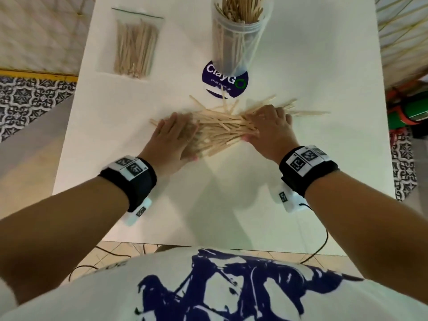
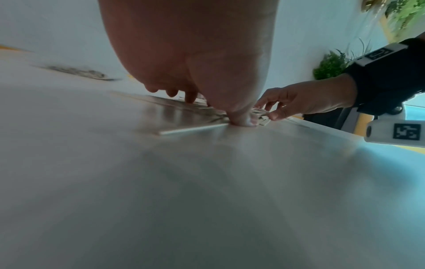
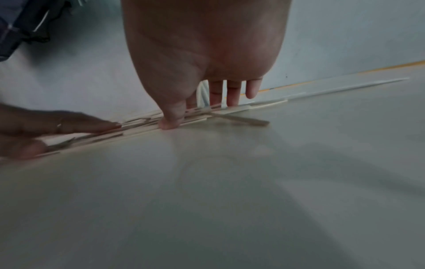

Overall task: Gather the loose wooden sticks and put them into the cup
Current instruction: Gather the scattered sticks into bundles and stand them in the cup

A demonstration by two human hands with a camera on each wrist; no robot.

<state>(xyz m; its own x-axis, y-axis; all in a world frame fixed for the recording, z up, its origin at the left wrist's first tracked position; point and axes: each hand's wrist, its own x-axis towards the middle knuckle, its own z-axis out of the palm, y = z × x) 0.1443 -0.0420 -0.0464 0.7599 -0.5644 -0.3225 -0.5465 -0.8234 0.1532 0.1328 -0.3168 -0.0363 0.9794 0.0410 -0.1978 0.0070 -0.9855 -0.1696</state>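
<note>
A loose pile of flat wooden sticks (image 1: 222, 126) lies fanned across the middle of the white table (image 1: 231, 205). My left hand (image 1: 183, 137) lies flat on the pile's left end, fingers straight, thumb on the near side. My right hand (image 1: 264, 126) arches over the right end, with its thumb tip on the table at the near edge of the sticks (image 3: 142, 125) and its fingers reaching down onto them. Neither hand lifts any stick. The clear plastic cup (image 1: 238, 35) stands behind the pile, partly filled with upright sticks.
A zip bag of sticks (image 1: 135, 45) lies at the back left. A round purple ClayGo sticker (image 1: 214, 77) sits under the cup's base. A few stray sticks (image 1: 312, 113) poke out to the right of the pile. Cables hang off the table's near edge.
</note>
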